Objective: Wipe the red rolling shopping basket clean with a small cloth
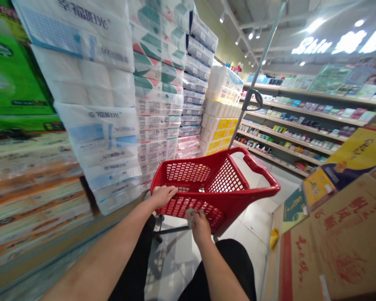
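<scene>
A red plastic shopping cart [232, 205] stands crosswise in front of me, its handle to the right and its basket bare inside where it shows. My left hand [164, 196] is closed over the near rim at the basket's left end. Lower and further right, my right hand [201, 226] pinches a crumpled greyish cloth [191, 216] against the perforated near side of the cart. Part of the cart's dark wheeled frame [172, 230] shows beneath the basket.
Tall stacks of wrapped paper rolls [103, 121] rise along the left. Cardboard boxes [347, 238] flank the right side. A metal pole [263, 58] stands beyond the cart, with stocked shelves [319, 113] behind. Pale floor tiles [250, 221] show between them.
</scene>
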Demonstrator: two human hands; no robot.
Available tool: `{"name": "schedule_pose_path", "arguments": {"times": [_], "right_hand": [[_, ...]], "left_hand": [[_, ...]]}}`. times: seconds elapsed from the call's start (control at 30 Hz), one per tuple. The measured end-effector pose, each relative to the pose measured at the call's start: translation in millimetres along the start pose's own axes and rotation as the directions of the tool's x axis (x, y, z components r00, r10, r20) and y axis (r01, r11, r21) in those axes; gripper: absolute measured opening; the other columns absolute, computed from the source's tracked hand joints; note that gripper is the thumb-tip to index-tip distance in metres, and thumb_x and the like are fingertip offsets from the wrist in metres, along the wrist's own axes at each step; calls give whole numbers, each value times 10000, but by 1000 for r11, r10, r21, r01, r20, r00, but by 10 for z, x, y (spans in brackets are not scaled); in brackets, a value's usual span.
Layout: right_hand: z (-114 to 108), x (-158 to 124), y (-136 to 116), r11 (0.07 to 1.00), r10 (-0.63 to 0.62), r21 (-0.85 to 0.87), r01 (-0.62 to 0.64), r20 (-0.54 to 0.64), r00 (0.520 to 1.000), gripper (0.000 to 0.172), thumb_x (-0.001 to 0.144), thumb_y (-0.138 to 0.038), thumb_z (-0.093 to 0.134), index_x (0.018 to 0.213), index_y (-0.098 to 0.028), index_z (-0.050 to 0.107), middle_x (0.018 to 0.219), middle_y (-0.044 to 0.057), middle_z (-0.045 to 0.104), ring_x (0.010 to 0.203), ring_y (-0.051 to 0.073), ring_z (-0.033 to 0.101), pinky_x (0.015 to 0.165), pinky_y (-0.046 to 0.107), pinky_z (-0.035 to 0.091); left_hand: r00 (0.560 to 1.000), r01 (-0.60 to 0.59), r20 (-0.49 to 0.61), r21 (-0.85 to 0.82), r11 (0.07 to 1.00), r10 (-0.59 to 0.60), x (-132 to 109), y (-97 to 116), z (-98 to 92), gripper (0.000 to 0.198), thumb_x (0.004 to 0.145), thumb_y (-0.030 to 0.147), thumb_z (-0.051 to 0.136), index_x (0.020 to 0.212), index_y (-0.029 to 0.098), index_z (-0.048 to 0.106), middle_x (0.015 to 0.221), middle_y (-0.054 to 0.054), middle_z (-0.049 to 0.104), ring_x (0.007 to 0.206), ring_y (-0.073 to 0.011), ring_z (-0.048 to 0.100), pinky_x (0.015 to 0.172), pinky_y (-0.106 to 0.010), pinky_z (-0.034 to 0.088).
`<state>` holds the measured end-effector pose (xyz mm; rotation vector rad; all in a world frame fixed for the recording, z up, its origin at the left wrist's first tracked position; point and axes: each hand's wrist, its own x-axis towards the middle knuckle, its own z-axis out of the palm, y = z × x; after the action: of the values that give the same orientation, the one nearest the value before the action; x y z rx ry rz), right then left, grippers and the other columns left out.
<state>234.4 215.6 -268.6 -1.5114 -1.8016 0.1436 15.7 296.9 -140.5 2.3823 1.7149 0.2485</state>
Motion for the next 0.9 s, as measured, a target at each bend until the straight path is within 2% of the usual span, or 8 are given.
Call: {"name": "schedule_pose_path", "arguments": {"times": [0.1, 0.2, 0.27, 0.37, 0.47, 0.63, 0.8, 0.9], "right_hand": [[-37, 6, -12, 998, -60, 19, 62, -83, 995, 499, 749, -44, 499, 1197, -233, 613, 1213, 98, 569, 1116, 202, 575, 936, 306, 478], [-51, 3, 15, 999, 47, -23, -48, -40, 998, 512, 723, -51, 538, 1186, -254, 621, 1263, 101, 551, 998, 197, 628, 844, 293, 521], [-51, 1, 42, 994, 105, -43, -105, 9, 994, 489, 697, -45, 564, 1126, -267, 646, 1251, 87, 564, 882, 176, 651, 761, 271, 536], [-87, 24, 91, 1000, 26, 9, -25, -81, 996, 474, 737, -54, 527, 1158, -246, 629, 1195, 91, 576, 971, 188, 633, 840, 290, 524], [-151, 61, 153, 1000, -14, 17, 18, -229, 973, 474, 770, -72, 485, 1213, -198, 596, 1185, 126, 558, 1085, 217, 591, 930, 333, 493], [-146, 60, 220, 995, 95, -26, -98, -80, 992, 436, 714, -69, 522, 1106, -214, 648, 1145, 108, 583, 878, 205, 650, 783, 312, 535], [-218, 71, 317, 997, 72, -6, -77, -281, 957, 442, 766, -109, 482, 1177, -185, 623, 1196, 139, 552, 1105, 249, 576, 939, 366, 482], [-263, 55, 376, 981, 178, -43, -188, -175, 968, 419, 727, -99, 505, 1100, -190, 673, 1182, 142, 569, 1016, 258, 617, 880, 363, 509]], "left_hand": [[1000, 14, 3, -8, 1000, -14, 11, -10, -5, 503, 949, 530, 231, 992, 288, 670, 993, -46, 716, 996, -230, 629, 843, -339, 398], [1000, 21, -18, -19, 1000, -21, 16, 50, 6, 456, 950, 499, 265, 1002, 290, 668, 1080, -39, 697, 1049, -242, 598, 871, -365, 383], [995, 43, -86, -52, 998, -47, 11, 144, 48, 405, 959, 431, 275, 1084, 300, 638, 1210, -25, 646, 1103, -236, 564, 900, -382, 364], [983, -9, -185, -98, 995, -9, 0, 331, 161, 383, 972, 370, 271, 1217, 330, 562, 1315, -2, 579, 1142, -212, 521, 951, -404, 320], [974, -92, -209, -32, 995, 83, 8, 479, 265, 373, 973, 434, 289, 1146, 349, 608, 1255, 14, 613, 1114, -237, 499, 963, -457, 276], [976, -108, -194, -44, 993, 97, 85, 547, 293, 378, 977, 434, 289, 1069, 331, 641, 1139, 0, 649, 1072, -231, 495, 939, -457, 274], [971, -118, -215, -61, 991, 102, 164, 544, 293, 370, 978, 440, 290, 1058, 331, 635, 1144, 12, 640, 1068, -224, 484, 941, -462, 268], [970, -121, -217, -53, 991, 107, 211, 522, 311, 361, 976, 439, 298, 1056, 330, 633, 1154, 13, 633, 1072, -220, 471, 939, -459, 269]]}}
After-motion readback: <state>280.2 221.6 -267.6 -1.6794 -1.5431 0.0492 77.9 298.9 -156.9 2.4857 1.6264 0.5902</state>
